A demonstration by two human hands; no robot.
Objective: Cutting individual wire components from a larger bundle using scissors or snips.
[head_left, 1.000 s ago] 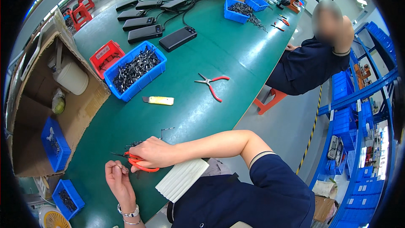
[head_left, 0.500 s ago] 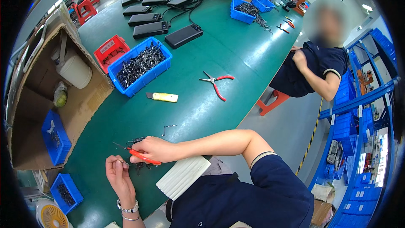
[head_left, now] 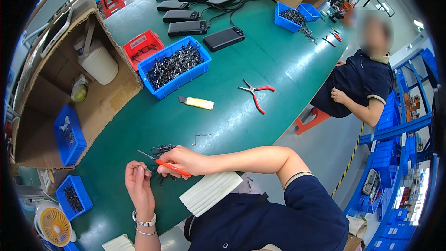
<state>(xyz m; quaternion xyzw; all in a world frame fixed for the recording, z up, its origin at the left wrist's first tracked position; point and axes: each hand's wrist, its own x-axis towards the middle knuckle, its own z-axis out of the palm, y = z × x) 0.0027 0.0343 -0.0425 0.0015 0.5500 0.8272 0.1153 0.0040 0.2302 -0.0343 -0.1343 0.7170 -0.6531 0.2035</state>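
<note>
My right hand [head_left: 182,160] is closed around red-handled pliers [head_left: 173,167], whose thin metal tip points up and left, just above my left fingertips. My left hand [head_left: 138,183] is raised beside them with thumb and fingers pinched together; whatever small thing they may hold is too small to make out. A pile of small black parts [head_left: 163,150] lies on the green table under and behind my right hand, partly hidden by it. One thin black part [head_left: 200,135] lies apart from the pile, farther off.
Beyond my hands lie a yellow utility knife [head_left: 200,103] and open red-handled pliers [head_left: 253,94]. A blue bin [head_left: 162,92] of black parts, a red bin [head_left: 149,42] and black power banks [head_left: 224,39] stand farther back. A cardboard box [head_left: 104,104] is at left; a co-worker [head_left: 367,79] sits at right.
The whole view has shifted, so the table things appear farther right. The pliers remain in my right hand near my pinched left fingers. The co-worker's raised hand has come down.
</note>
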